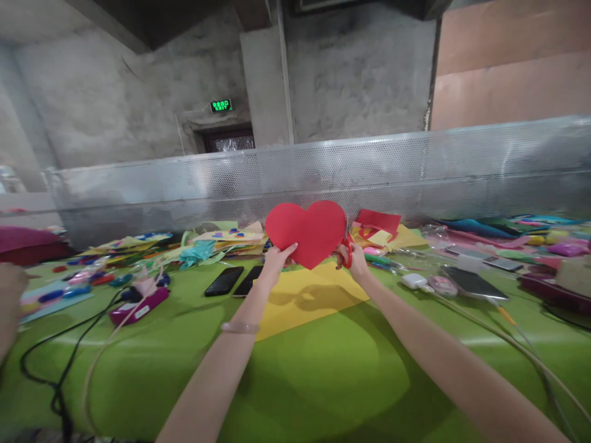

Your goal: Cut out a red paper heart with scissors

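Note:
A red paper heart is held upright in front of me, above a yellow sheet on the green table. My left hand pinches the heart's lower left edge, thumb on its front face. At the heart's right edge, my right hand has its fingers closed around a pair of scissors with red handles. The blades point up along the heart's edge; whether they are parted I cannot tell. Shadows of the hands and heart fall on the yellow sheet.
Two black phones lie left of the yellow sheet. Purple power strips with cables sit on both sides. Red paper scraps and a tablet lie to the right. A perforated metal panel runs behind. Another person's arm shows far left.

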A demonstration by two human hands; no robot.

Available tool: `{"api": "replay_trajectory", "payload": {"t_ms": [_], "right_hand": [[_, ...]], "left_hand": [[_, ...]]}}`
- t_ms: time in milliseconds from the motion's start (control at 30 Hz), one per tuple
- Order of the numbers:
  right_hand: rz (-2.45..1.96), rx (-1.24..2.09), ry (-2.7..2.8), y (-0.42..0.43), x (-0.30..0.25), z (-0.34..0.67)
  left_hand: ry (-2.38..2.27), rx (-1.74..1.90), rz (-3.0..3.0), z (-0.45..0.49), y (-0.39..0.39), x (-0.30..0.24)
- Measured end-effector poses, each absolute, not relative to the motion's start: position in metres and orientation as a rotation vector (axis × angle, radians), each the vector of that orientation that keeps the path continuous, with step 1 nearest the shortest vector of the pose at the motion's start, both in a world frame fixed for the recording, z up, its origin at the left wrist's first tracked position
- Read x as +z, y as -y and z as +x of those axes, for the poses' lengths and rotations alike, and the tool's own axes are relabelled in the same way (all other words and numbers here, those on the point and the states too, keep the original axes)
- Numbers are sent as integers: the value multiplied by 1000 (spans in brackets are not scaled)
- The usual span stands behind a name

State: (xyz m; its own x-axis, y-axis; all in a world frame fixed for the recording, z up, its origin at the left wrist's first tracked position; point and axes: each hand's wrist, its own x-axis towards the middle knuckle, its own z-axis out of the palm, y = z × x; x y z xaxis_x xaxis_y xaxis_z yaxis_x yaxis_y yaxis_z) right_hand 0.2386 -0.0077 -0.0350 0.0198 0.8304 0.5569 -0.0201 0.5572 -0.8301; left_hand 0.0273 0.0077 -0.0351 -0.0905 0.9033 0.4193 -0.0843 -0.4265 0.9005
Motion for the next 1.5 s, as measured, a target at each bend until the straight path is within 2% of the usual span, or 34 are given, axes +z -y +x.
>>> {"api": "replay_trajectory", "payload": {"t_ms": [1500], "right_hand": [[-771, 733, 1405, 12, -33, 239]], "left_hand": [[-965, 1654, 1390, 28, -6, -34]]}}
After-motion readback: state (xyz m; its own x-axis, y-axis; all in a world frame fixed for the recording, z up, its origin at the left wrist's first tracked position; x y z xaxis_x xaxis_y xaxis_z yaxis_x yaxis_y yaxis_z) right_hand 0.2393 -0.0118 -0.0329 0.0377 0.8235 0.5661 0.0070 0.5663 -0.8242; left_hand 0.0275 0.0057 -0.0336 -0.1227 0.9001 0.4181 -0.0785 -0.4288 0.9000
